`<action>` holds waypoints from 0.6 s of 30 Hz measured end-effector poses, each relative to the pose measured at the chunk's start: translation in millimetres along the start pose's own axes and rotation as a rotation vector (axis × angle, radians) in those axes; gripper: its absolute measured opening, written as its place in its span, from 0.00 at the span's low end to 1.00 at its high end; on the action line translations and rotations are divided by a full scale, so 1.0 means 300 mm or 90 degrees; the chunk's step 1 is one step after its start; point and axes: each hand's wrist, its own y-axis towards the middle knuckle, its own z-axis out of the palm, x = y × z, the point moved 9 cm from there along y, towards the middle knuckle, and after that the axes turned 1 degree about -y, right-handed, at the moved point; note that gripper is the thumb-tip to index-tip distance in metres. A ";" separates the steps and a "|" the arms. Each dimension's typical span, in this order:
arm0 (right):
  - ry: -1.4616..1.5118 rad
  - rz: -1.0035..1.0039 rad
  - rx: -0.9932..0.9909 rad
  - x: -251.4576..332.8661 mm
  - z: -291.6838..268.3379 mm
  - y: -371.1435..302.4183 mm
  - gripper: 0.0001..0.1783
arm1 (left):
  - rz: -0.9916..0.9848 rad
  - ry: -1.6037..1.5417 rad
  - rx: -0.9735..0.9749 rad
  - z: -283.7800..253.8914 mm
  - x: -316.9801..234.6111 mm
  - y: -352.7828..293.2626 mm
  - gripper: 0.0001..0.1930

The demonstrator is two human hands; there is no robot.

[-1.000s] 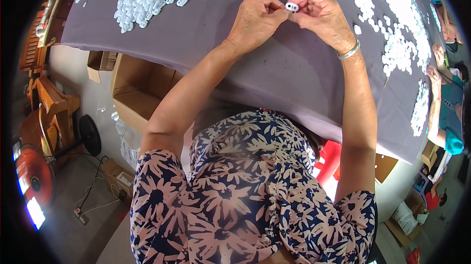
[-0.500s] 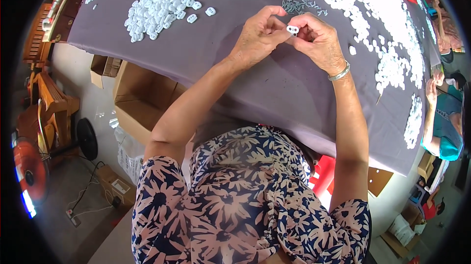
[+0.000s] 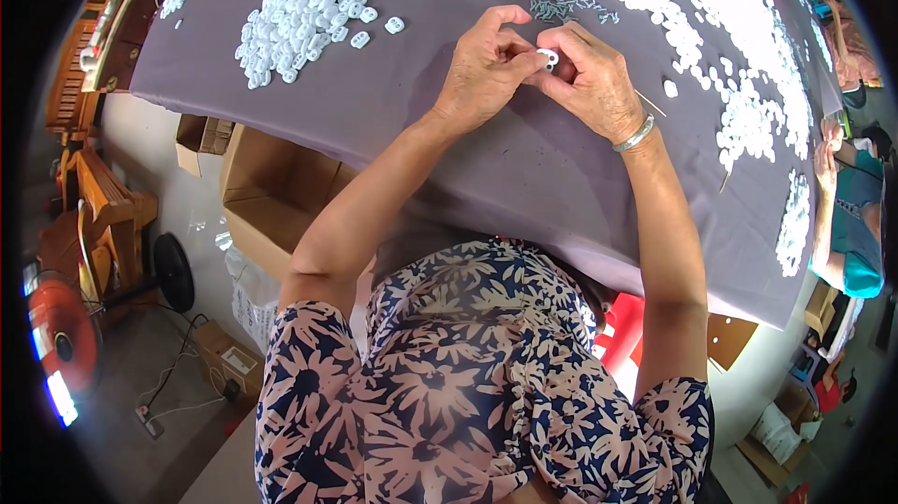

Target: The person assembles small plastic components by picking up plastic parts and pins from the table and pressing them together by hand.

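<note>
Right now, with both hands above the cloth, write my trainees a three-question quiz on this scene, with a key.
1. True or false: a silver-coloured bracelet circles the right wrist.
2. What shows between the left hand and right hand: A) a red tray; B) a small white two-holed piece; C) a cardboard box?
3. Fill in: the heaped white oval pieces lie on ____ cloth.
Key: 1 true; 2 B; 3 purple-grey.

You are in what looks like a makeshift workshop: the cloth-covered table (image 3: 426,50) before you carries a heap of white pieces (image 3: 309,13) at its left, grey pins (image 3: 554,6) at its far side and more white pieces (image 3: 748,120) at its right. An open carton (image 3: 254,223) stands below its near edge, wooden furniture (image 3: 114,204) and a fan (image 3: 63,347) to its left, another person (image 3: 856,223) at its right.
</note>
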 end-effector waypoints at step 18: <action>-0.199 -0.070 0.087 -0.007 0.062 -0.025 0.13 | -0.024 0.039 0.054 0.028 -0.018 -0.017 0.20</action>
